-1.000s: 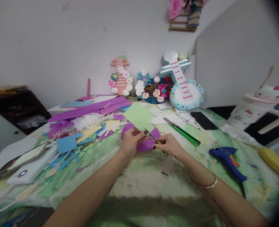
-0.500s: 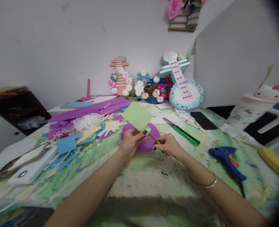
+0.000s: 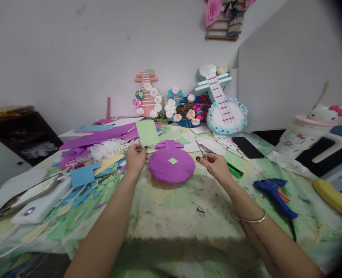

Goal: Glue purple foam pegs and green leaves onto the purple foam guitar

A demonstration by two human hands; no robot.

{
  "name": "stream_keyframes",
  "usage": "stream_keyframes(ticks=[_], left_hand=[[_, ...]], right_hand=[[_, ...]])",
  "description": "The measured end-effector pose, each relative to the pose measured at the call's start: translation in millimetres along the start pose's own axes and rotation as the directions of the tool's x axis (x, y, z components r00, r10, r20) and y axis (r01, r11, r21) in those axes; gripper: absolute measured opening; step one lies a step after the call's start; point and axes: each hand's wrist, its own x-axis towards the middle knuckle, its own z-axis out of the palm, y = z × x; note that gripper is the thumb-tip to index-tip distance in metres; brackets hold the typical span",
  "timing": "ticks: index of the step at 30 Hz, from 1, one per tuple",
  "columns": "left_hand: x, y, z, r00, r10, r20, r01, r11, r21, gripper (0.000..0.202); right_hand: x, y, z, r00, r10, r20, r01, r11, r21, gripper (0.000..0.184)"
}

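Note:
My left hand (image 3: 135,159) pinches the lower edge of a light green sheet of paper (image 3: 147,134), left of centre. My right hand (image 3: 217,165) is closed around slim scissors (image 3: 205,159), their blades pointing up and away. Between my hands lies a purple lute-shaped piece (image 3: 171,173), with a round body and a short neck with crossbars. A small green paper diamond (image 3: 173,161) rests on its upper middle. Partly under my right hand is a green utility knife (image 3: 235,170).
Paper scraps (image 3: 85,175) and white string (image 3: 109,148) cover the left side, near a white power bank (image 3: 40,204). A blue glue gun (image 3: 276,197), black phone (image 3: 248,147) and lidded cup (image 3: 301,135) stand right. Decorated lute models (image 3: 227,116) lean at the back.
My hands have moved apart, the left carrying the green sheet leftward and the right drawing the scissors away. A small green diamond now shows on the purple piece, which is uncovered.

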Motion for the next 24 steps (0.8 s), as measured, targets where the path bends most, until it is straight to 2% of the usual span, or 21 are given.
stream_keyframes(ticks=[3, 5, 6, 8, 10, 11, 13, 15, 18, 20, 24], left_hand=[[13.4, -10.0, -14.8, 0.996, 0.015, -0.093, 0.003, 0.982, 0.188, 0.019], [14.2, -11.9, -18.4, 0.990, 0.035, -0.133, 0.001, 0.965, 0.264, 0.030], [12.4, -11.2, -17.4, 0.985, 0.079, -0.155, -0.028, 0.950, 0.310, 0.034], [5.1, -7.4, -9.7, 0.958, 0.242, -0.155, -0.157, 0.893, 0.421, 0.034], [-6.3, -2.2, 3.9, 0.907, 0.421, -0.031, -0.352, 0.794, 0.495, 0.022], [-13.0, 0.2, 11.8, 0.884, 0.462, 0.074, -0.439, 0.763, 0.475, 0.019], [-27.0, 3.6, 27.0, 0.847, 0.477, 0.236, -0.530, 0.712, 0.461, 0.026], [-38.7, 4.9, 38.1, 0.817, 0.462, 0.346, -0.577, 0.659, 0.483, 0.037], [-46.4, 4.7, 44.6, 0.787, 0.440, 0.432, -0.615, 0.622, 0.485, 0.038], [-45.1, 4.3, 44.3, 0.793, 0.407, 0.453, -0.601, 0.642, 0.476, 0.035], [-37.5, 2.9, 43.0, 0.814, 0.346, 0.468, -0.541, 0.745, 0.390, 0.023]], right_hand=[[6.3, 4.7, -6.4, 0.993, 0.066, -0.101, -0.080, 0.987, -0.142, 0.046], [8.4, 7.2, -7.9, 0.986, 0.083, -0.147, -0.115, 0.968, -0.224, 0.040], [8.8, 8.3, -7.9, 0.984, 0.085, -0.158, -0.124, 0.959, -0.256, 0.037], [8.8, 9.8, -6.6, 0.984, 0.080, -0.160, -0.126, 0.944, -0.304, 0.031], [8.3, 10.4, -4.5, 0.987, 0.067, -0.147, -0.114, 0.936, -0.334, 0.027], [8.1, 10.2, -3.3, 0.989, 0.060, -0.139, -0.105, 0.933, -0.344, 0.025], [7.7, 9.3, -1.0, 0.992, 0.044, -0.119, -0.084, 0.932, -0.351, 0.024], [7.5, 8.2, 0.8, 0.994, 0.032, -0.101, -0.065, 0.935, -0.348, 0.024], [7.6, 7.7, 2.4, 0.996, 0.025, -0.086, -0.054, 0.937, -0.346, 0.024], [7.8, 8.4, 2.9, 0.996, 0.030, -0.088, -0.060, 0.934, -0.353, 0.026], [8.3, 10.7, 3.2, 0.995, 0.049, -0.090, -0.080, 0.920, -0.384, 0.028]])
